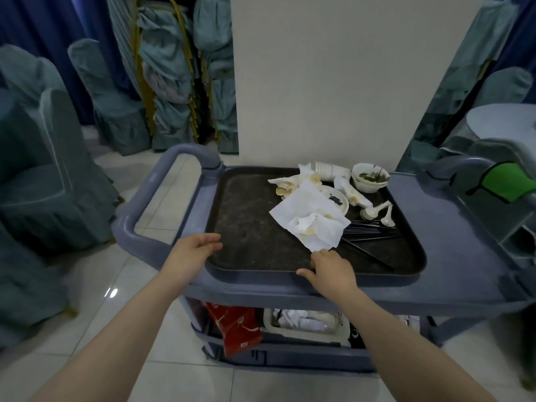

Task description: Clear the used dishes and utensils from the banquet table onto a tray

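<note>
A dark rectangular tray (249, 227) lies on top of a grey service cart (452, 256). On its right half are crumpled used napkins (307, 219), stacked white cups (330, 171) lying on their side, stacked bowls (369, 178) with green leftovers, a small plate (340, 200), white spoons (377, 211) and black chopsticks (368, 233). My left hand (197, 250) hovers with relaxed fingers at the tray's front left corner. My right hand (330, 269) lies over the tray's front rim, thumb along the rim, fingers curled down inside next to a napkin corner.
The cart handle (150, 192) curves at the left. Its lower shelf holds a red box (237, 329) and a white basket (307, 323). Covered chairs (52, 175) stand left, stacked chairs (171, 82) behind, a white pillar (333, 82) ahead, and a green cloth (507, 181) at the right.
</note>
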